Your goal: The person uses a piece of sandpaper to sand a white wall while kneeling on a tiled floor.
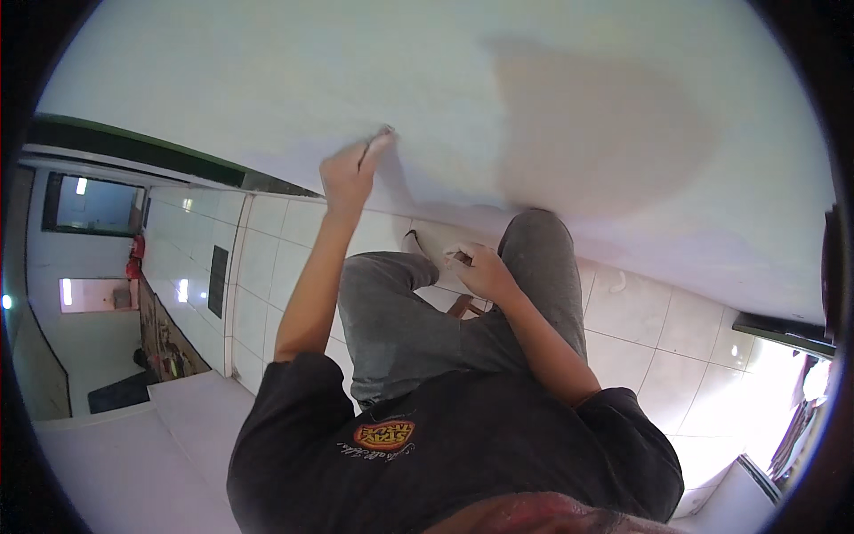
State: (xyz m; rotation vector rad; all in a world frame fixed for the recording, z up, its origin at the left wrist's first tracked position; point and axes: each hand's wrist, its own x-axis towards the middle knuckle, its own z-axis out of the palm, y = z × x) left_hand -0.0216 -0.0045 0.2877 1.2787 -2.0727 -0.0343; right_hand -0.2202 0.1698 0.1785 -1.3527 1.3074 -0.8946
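At 11 o'clock the left hand (348, 178) meets the pale wall (267, 98), grip pinched narrow (contents, if any, I cannot tell). Towards 3, the right hand (491, 274) curls its grip round a small brown piece (463, 258), probably light and stiff, best taken by its edges. Near 6, the dark shirt (498, 427) bears a lettered orange badge (384, 434).
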